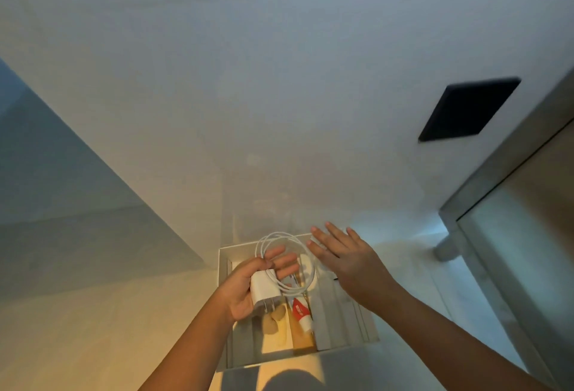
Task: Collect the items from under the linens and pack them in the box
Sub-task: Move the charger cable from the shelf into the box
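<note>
- The left hand [245, 285] grips a white charger plug [262, 289], palm turned up, with the thumb and curled fingers around the body and the two metal prongs pointing down and towards the camera.
- A white cable [293, 290] runs from the plug in a loose coil; the loop rises past the left fingertips and hangs over the far half of the box.
- The right hand [351, 266] is flat with its fingers straight and spread, holding nothing. It hovers over the far right corner of the box, just beside the coil; whether it touches the cable cannot be told.
- The box [298, 358] is pale, open-topped and split by dividers into long compartments. It sits on a light surface directly under both hands.
- In a middle compartment lies a red and white tube [302, 313], cap towards the near edge.
- In the compartment to its left, below the plug, lie beige rounded pieces [273, 319]; what they are is not clear.
- Well beyond the box, towards the right, is a black rectangle [469, 109] on the white expanse.
- A metal-framed glass panel [497, 179] runs along the right edge.
</note>
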Demonstrator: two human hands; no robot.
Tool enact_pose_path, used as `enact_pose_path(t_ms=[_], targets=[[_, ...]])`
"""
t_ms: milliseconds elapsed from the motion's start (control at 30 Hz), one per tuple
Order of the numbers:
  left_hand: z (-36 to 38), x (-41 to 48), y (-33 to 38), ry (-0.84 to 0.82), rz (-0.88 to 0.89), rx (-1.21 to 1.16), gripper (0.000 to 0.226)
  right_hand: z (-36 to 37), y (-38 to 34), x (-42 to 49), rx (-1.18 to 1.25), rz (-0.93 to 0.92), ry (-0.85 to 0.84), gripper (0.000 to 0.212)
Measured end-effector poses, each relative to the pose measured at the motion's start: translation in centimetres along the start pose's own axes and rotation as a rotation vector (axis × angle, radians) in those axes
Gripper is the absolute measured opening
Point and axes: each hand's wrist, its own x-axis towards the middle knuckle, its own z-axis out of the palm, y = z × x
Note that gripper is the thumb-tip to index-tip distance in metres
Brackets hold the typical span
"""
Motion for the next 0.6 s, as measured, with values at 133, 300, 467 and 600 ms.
enact_pose_path(t_ms=[133, 300, 467, 600], targets=[[-3.0, 3.0, -2.5, -0.003, -0.037, 0.017, 0.043, 4.6, -0.1, -1.3, 0.03, -0.029, -0.024, 0.064], [-6.2, 5.4, -5.0, 0.057, -0.063, -0.049, 0.038, 8.8, -1.1, -2.2, 0.039, -0.051, -0.123, 0.061], [-7.9, 7.0, -5.9, 0.153, -0.087, -0.011, 0.029, 10.2, -0.6, -3.3, 0.073, 0.0, -0.179, 0.058], [-8.0, 7.9, -6.1, 0.178, -0.113, 0.046, 0.029, 10.8, 0.1, -3.6, 0.087, 0.079, -0.249, 0.06]])
